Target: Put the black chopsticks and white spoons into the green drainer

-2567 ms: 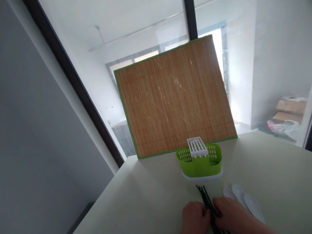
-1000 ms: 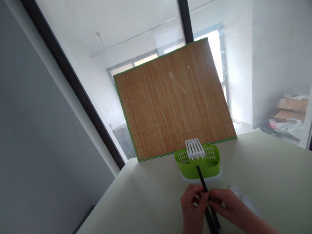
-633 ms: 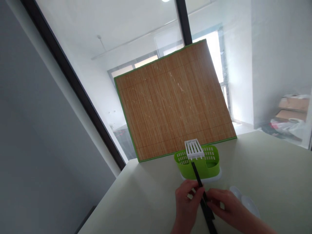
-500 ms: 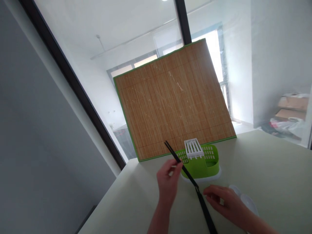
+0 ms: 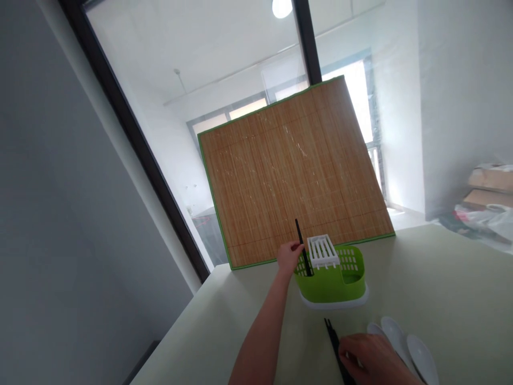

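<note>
My left hand is closed around a pair of black chopsticks, tilted slightly, with the lower end inside the left part of a green basket. The basket has a slotted white piece on its top and a white base. More black chopsticks lie on the table in front of the basket. Over their near part, my right hand has its fingers curled in and pinched at the chopsticks' edge. Several white spoons lie beside and partly under the right hand.
Behind the basket a bamboo mat with a green border leans against a glass partition. The pale table ends at the partition. Beyond the glass are cardboard boxes and plastic bags. A grey wall runs along the left.
My left hand has moved forward with the chopsticks, now more upright and with their lower end in the basket. My right hand has come nearer, onto the chopsticks lying on the table.
</note>
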### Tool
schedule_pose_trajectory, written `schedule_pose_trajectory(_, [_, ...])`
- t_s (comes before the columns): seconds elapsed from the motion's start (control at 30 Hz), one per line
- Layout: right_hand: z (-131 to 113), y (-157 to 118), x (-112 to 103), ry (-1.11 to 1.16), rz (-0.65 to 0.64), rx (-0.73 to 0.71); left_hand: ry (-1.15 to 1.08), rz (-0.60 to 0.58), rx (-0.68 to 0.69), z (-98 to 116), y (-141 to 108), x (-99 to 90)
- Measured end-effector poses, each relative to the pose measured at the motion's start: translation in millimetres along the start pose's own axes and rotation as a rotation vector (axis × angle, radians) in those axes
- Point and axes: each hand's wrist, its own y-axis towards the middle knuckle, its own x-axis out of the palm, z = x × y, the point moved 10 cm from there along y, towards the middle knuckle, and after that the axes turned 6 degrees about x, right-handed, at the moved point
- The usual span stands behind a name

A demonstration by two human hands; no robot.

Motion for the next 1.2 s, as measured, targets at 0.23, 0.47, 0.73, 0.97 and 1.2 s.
schedule_pose_trajectory(0.23, [4.9, 0.6, 17.4, -0.035, -0.085, 0.078, 0.142, -0.12, -0.08, -14.3, -2.6, 22.5])
schedule_pose_trajectory(0.47, [6.1, -0.4, 27.3, -0.035, -0.118, 0.081, 0.224, -0.21, -0.089, -12.5, 1.8, 29.1])
schedule_pose_trajectory(0.73, [-2.8, -2.1, 30.3, 0.046, -0.188, 0.023, 0.379, -0.179, 0.009, 2.1, -4.3, 27.4])
schedule_pose_trajectory(0.97, [-7.5, -2.9, 28.5, -0.025, -0.213, -0.008, 0.4, -0.173, 0.041, 2.7, -6.8, 24.8])
schedule_pose_trajectory(1.2, [14.5, -2.6, 30.1, 0.0, -0.163, 0.134, 0.347, -0.018, 0.071, 13.5, -23.9, -8.3])
